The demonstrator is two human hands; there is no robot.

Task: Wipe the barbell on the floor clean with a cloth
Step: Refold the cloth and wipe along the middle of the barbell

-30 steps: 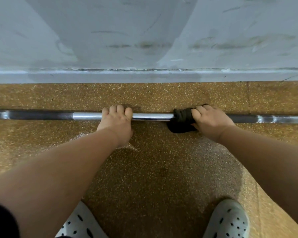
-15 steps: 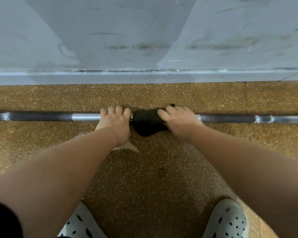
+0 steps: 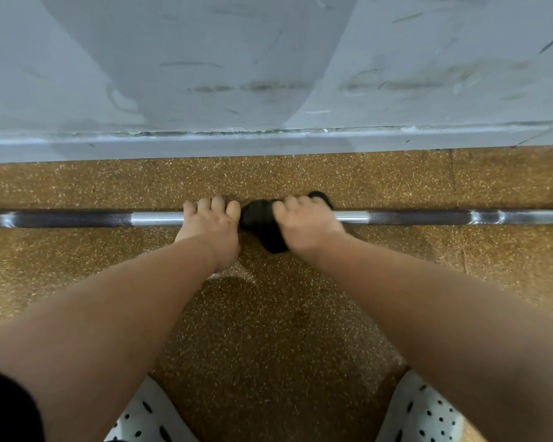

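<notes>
Barbell (image 3: 77, 219): lies on the speckled floor (image 3: 268, 330), parallel to the wall (image 3: 268, 59) — both ends cut off by the frame
Left hand (image 3: 209, 229): fingers curled over the bare shaft
Right hand (image 3: 305, 229): grips the dark cloth (image 3: 258, 220) wrapped on the shaft, just beside the left hand
Room: bare shaft runs free to either side
Hidden: the shaft under the cloth — both palms too

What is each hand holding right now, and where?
Left hand grips the barbell at its smooth middle; right hand grips the dark cloth over the bar.
</notes>
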